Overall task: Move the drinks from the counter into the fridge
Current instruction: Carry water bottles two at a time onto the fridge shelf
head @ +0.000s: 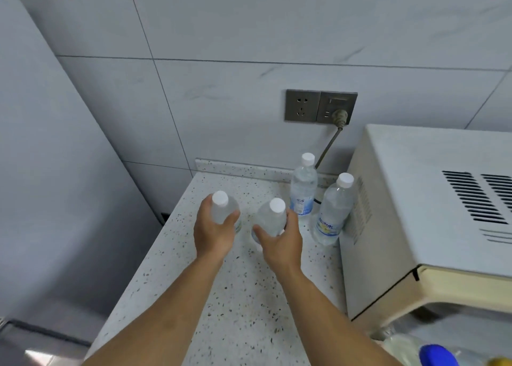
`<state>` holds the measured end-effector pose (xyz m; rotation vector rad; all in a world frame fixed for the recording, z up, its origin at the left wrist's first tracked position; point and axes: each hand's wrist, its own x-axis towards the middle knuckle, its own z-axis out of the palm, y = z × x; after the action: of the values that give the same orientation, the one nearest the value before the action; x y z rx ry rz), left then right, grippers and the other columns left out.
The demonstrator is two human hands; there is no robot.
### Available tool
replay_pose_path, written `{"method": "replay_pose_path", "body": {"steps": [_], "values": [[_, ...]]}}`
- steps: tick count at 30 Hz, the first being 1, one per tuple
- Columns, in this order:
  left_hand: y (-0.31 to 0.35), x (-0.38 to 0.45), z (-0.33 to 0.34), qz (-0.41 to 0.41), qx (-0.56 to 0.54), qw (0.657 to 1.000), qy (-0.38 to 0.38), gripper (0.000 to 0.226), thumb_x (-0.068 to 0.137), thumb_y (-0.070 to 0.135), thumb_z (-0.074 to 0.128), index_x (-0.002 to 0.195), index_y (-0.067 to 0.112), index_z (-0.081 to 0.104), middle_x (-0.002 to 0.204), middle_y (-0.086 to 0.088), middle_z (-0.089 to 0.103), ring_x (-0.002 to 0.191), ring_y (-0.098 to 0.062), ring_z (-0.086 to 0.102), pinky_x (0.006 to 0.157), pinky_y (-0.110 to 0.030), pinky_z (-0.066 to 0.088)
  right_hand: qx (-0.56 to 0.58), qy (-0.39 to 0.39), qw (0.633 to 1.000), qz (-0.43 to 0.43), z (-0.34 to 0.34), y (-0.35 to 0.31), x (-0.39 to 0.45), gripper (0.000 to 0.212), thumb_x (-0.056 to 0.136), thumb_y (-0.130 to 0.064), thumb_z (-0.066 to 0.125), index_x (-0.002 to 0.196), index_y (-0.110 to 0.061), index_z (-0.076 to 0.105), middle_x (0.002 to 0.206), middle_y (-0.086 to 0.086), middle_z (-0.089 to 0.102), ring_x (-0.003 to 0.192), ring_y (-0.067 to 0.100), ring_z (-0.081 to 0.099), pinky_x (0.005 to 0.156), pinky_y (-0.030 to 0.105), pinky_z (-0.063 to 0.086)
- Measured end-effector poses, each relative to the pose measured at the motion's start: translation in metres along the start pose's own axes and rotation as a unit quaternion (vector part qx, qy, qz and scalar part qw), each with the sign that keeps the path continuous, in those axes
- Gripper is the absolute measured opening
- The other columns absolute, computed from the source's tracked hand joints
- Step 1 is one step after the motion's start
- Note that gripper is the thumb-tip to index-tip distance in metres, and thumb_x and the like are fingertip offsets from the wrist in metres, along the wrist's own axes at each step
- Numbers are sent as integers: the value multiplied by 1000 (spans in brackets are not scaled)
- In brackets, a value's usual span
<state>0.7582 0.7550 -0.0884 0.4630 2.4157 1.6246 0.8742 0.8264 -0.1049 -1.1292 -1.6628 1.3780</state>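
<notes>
I have the left hand (213, 232) and right hand (279, 241), fingers clamped on one clear water bottle each (223, 210) (270, 217), left of the microwave (415, 213). Two more bottles (303, 188) (332, 210) stand beside it. Risk, in my judgement: smooth rounded plastic slipping, or knocking neighbours on the speckled tabletop (235, 296).

A home kitchen: grey tiled wall (249, 33), speckled stone table (235, 296), microwave oven (415, 213) plugged into a wall socket (320, 106).
</notes>
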Motion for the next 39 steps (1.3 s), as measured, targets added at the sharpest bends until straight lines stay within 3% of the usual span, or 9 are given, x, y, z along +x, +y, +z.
{"method": "replay_pose_path", "body": {"steps": [2,9,13,17,22,26,31,33,39], "values": [[-5,-25,-8,-4,-3,1000,-1,56,83,38,76,132,40,47,131,9,57,123,-19,52,99,-42,47,21,6,1000,8,-9,2,-25,53,72,-32,86,99,-53,45,96,-33,58,93,-22,52,65,6,42],[-27,-118,-52,14,-14,1000,-24,53,82,44,75,128,47,47,143,12,50,135,-15,45,100,-36,43,50,-6,999,3,-55,20,-109,52,68,-37,86,100,-54,49,103,-32,58,94,-10,59,76,19,53],[-33,-154,-72,35,-14,998,-56,45,84,43,73,115,61,46,129,24,53,124,-8,50,97,-34,45,41,12,999,-22,-79,32,-148,49,66,-42,83,102,-49,51,99,-26,61,91,-5,61,69,14,51],[-39,-175,-84,52,-15,994,-93,56,78,52,72,126,48,45,132,15,56,124,-12,54,100,-41,50,2,13,998,-62,-93,39,-177,51,67,-42,82,104,-50,46,103,-25,56,96,-2,57,72,9,47],[-46,-176,-86,55,-35,991,-116,64,70,63,74,126,57,42,135,18,54,126,-10,53,101,-42,52,5,10,998,-61,-91,38,-179,55,68,-40,83,108,-46,46,102,-32,54,93,-8,57,68,4,45],[-63,-173,-81,33,-44,989,-137,75,65,59,81,129,53,43,122,23,59,112,-1,60,90,-31,57,4,7,998,-65,-84,40,-178,62,67,-43,83,117,-34,47,104,-32,54,95,-7,59,70,5,46],[-89,-177,-70,12,-37,985,-166,81,58,60,85,126,51,43,113,30,60,104,8,60,82,-23,53,-37,11,998,-58,-77,51,-184,74,62,-50,86,116,-61,36,111,-38,51,103,-11,55,75,1,43],[-96,-178,-68,11,-42,984,-172,85,56,61,85,128,46,43,113,30,60,104,9,59,79,-18,49,-47,13,998,-49,-76,57,-186,77,61,-52,87,116,-64,34,111,-38,51,104,-11,54,76,1,43],[-109,-176,-68,25,-52,980,-190,81,62,55,86,126,50,38,115,33,57,106,12,57,72,-3,47,-52,18,998,-31,-71,68,-189,74,60,-55,88,118,-49,42,109,-33,55,102,-8,56,74,2,45]]}}
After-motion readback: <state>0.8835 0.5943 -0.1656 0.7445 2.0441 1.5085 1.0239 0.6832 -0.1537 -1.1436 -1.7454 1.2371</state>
